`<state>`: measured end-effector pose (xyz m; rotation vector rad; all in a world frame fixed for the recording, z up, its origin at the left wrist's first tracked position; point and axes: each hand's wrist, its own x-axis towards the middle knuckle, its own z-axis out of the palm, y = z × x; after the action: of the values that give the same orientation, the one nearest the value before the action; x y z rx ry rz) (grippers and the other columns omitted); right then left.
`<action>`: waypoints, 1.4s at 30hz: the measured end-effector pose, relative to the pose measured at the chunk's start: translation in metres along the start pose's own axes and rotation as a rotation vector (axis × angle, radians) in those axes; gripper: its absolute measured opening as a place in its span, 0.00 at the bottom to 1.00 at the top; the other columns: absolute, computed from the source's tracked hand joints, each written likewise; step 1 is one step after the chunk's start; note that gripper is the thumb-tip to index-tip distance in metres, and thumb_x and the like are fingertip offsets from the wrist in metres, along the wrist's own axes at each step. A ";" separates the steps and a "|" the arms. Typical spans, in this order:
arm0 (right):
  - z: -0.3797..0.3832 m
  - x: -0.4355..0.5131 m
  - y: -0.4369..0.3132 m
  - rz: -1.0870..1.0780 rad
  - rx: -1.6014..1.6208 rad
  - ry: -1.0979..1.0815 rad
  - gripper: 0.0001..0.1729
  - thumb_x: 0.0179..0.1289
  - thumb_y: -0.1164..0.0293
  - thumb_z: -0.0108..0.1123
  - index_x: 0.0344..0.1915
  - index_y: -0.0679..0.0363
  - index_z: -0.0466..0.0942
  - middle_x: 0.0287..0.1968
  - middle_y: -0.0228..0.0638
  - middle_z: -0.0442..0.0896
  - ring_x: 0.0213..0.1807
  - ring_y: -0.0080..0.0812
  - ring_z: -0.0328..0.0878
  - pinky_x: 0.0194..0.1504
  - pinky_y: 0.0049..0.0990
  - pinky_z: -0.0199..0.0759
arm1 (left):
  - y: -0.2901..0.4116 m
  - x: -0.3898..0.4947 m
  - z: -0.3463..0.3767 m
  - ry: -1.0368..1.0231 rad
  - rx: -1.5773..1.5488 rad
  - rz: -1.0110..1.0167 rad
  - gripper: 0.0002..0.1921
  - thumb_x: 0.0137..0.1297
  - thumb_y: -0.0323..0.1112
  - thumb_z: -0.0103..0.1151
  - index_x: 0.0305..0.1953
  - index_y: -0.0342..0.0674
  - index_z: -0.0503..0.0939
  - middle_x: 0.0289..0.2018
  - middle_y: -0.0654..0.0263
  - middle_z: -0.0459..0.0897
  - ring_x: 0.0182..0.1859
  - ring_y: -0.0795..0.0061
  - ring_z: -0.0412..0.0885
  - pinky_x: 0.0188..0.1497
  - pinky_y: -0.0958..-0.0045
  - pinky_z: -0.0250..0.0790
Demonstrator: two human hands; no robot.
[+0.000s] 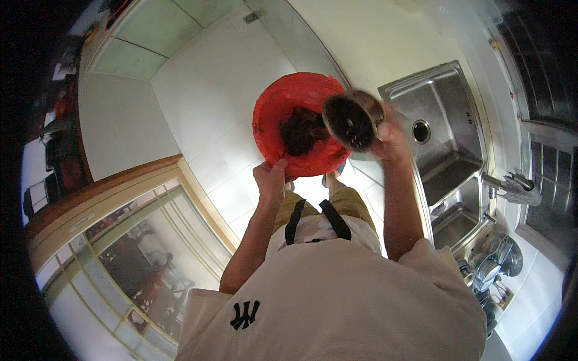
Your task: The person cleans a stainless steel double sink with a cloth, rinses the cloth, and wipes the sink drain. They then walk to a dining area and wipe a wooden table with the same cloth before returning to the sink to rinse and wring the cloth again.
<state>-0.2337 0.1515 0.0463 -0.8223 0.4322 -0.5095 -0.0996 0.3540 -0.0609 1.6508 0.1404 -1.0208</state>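
Note:
In front of my legs, a round, wide-mouthed red plastic bag (275, 97) with a crinkled surface is spread open, with dark matter (301, 131) inside. Whether a bin supports it from beneath is hidden. My left hand (271, 180) pinches its near left rim. A round, cup-like metal container (354, 119) is tipped over the bag's right side, its dark mouth facing left. It is blurred, and a few pale specks show inside. My right hand (390, 137) grips it from the right.
At right, a double-bowl stainless steel sink (445, 104) is set in the counter, with a faucet (510, 187) along its far side. Dishes (490, 270) stand in a rack beyond the smaller bowl. A glazed sliding door (149, 252) is at lower left, and pale floor tiles (212, 117) lie ahead.

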 end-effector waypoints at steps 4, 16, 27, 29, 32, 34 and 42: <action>-0.002 0.011 0.070 -0.001 -1.433 0.310 0.33 0.51 0.55 0.79 0.51 0.67 0.83 0.42 0.36 0.89 0.43 0.35 0.87 0.48 0.33 0.82 | 0.001 -0.002 -0.005 -0.015 0.028 -0.015 0.11 0.63 0.24 0.60 0.42 0.19 0.80 0.36 0.52 0.86 0.33 0.65 0.87 0.34 0.63 0.86; -0.062 0.022 0.091 0.231 0.754 -0.098 0.50 0.67 0.26 0.38 0.65 0.60 0.71 0.55 0.51 0.81 0.40 0.41 0.81 0.29 0.29 0.74 | -0.021 0.018 -0.007 0.008 -0.154 -0.099 0.12 0.62 0.23 0.61 0.44 0.17 0.78 0.39 0.44 0.85 0.33 0.55 0.88 0.35 0.59 0.88; -0.038 0.078 0.151 0.493 0.702 0.171 0.47 0.68 0.27 0.40 0.63 0.57 0.74 0.54 0.47 0.82 0.41 0.42 0.81 0.34 0.31 0.75 | -0.085 0.069 -0.076 0.184 -0.413 -0.221 0.16 0.62 0.25 0.63 0.45 0.16 0.77 0.40 0.43 0.84 0.36 0.52 0.88 0.37 0.54 0.88; -0.050 0.087 0.175 0.401 0.594 -0.090 0.38 0.70 0.35 0.49 0.66 0.51 0.72 0.62 0.40 0.79 0.60 0.43 0.79 0.57 0.47 0.80 | -0.122 0.104 -0.108 0.295 -0.536 -0.267 0.18 0.62 0.25 0.62 0.48 0.16 0.75 0.42 0.43 0.84 0.37 0.52 0.88 0.37 0.53 0.88; -0.079 0.096 0.217 0.435 0.625 -0.004 0.30 0.74 0.47 0.55 0.68 0.49 0.71 0.65 0.39 0.76 0.63 0.42 0.77 0.59 0.47 0.78 | -0.193 0.181 -0.168 0.422 -0.811 -0.331 0.21 0.63 0.25 0.59 0.53 0.16 0.71 0.46 0.44 0.83 0.43 0.50 0.87 0.43 0.53 0.87; -0.101 0.095 0.245 0.424 0.573 0.131 0.27 0.73 0.56 0.60 0.68 0.50 0.71 0.66 0.40 0.76 0.65 0.42 0.76 0.62 0.47 0.77 | -0.244 0.242 -0.216 0.444 -1.013 -0.359 0.19 0.62 0.25 0.58 0.54 0.25 0.73 0.46 0.49 0.84 0.46 0.50 0.86 0.46 0.51 0.85; -0.159 0.093 0.349 0.436 0.274 0.451 0.35 0.67 0.64 0.67 0.70 0.60 0.67 0.68 0.44 0.72 0.70 0.44 0.69 0.72 0.46 0.67 | -0.372 0.503 -0.414 0.619 -1.011 -0.191 0.13 0.71 0.38 0.48 0.42 0.38 0.82 0.40 0.57 0.87 0.43 0.57 0.83 0.52 0.58 0.79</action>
<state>-0.1567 0.2062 -0.3372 -0.3258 0.9116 -0.3318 0.2219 0.6324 -0.6794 0.9467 1.0579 -0.3857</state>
